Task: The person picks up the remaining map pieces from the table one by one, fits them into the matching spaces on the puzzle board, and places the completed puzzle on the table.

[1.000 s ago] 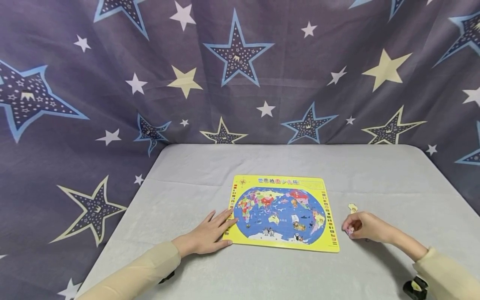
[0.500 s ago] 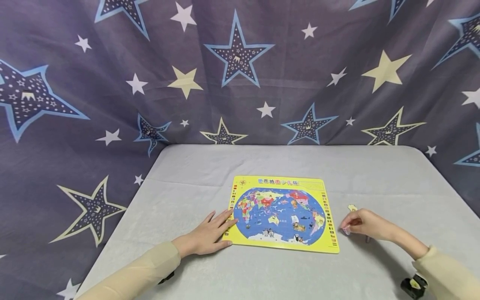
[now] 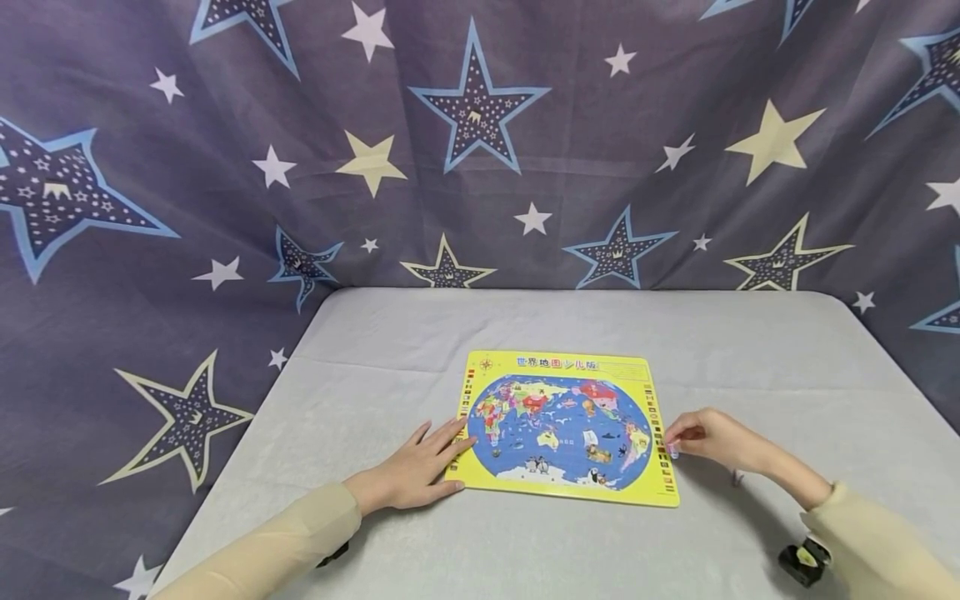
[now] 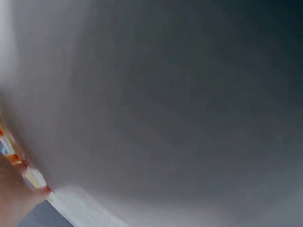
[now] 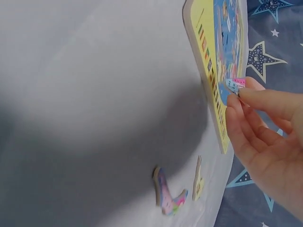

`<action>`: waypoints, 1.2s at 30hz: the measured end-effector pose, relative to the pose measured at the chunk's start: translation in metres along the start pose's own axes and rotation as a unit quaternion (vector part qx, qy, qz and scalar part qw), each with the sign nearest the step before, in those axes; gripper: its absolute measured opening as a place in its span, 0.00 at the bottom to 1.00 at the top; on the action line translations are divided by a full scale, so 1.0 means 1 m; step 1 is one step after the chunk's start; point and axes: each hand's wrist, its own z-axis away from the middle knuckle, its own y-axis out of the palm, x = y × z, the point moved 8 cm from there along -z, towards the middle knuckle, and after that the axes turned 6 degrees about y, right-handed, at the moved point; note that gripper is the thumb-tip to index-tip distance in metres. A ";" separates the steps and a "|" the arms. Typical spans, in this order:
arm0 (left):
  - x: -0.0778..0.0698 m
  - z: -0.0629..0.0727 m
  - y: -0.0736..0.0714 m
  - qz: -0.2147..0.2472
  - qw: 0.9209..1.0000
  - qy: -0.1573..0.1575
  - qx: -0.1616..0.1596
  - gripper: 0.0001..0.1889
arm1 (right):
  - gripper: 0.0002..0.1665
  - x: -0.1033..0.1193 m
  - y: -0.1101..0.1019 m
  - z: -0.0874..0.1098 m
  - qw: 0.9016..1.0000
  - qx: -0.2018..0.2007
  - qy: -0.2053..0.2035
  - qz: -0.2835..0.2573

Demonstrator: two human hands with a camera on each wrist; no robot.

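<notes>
A yellow-bordered world map puzzle board [image 3: 491, 477] lies flat on the table. My left hand [image 3: 408, 468] rests with spread fingers on its left edge; the left wrist view catches only part of this hand [image 4: 16, 196] at the lower left. Beside the board's right edge, my right hand [image 3: 723, 440] pinches a small puzzle piece [image 5: 235, 84] between thumb and fingers. Pink and light blue show on that piece, which is partly covered by the fingers. In the right wrist view it is held up over the flag border.
Two loose puzzle pieces lie on the grey-covered table [image 3: 405, 333] right of the board: a curved pink and purple piece [image 5: 165, 196] and a thin yellowish piece [image 5: 198, 182]. A star-patterned curtain [image 3: 525, 125] hangs behind the table.
My right hand has moved left with the pinched puzzle piece, from the bare table to the board's right edge. The left hand and the board have stayed in place.
</notes>
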 end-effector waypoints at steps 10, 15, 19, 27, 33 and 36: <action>0.000 0.000 0.002 0.001 1.000 0.005 -0.010 0.34 | 0.08 0.011 0.006 -0.013 1.000 -0.007 0.003 0.007; -0.001 0.000 0.001 0.004 1.000 0.010 -0.015 0.34 | 0.09 0.015 0.009 -0.019 1.000 -0.006 0.011 0.002; -0.001 -0.001 0.001 -0.001 1.000 0.009 -0.014 0.34 | 0.09 0.018 0.013 -0.025 1.000 -0.006 0.010 -0.011; 0.000 -0.001 0.002 -0.007 1.000 0.002 -0.002 0.34 | 0.09 0.021 0.020 -0.036 1.000 -0.002 0.016 -0.027; 0.001 -0.001 0.001 -0.007 1.000 0.002 -0.005 0.35 | 0.08 0.025 0.026 -0.044 1.000 0.002 0.013 -0.027; 0.001 -0.001 0.002 -0.007 1.000 0.001 -0.007 0.35 | 0.08 0.027 0.029 -0.049 0.999 0.006 0.014 -0.037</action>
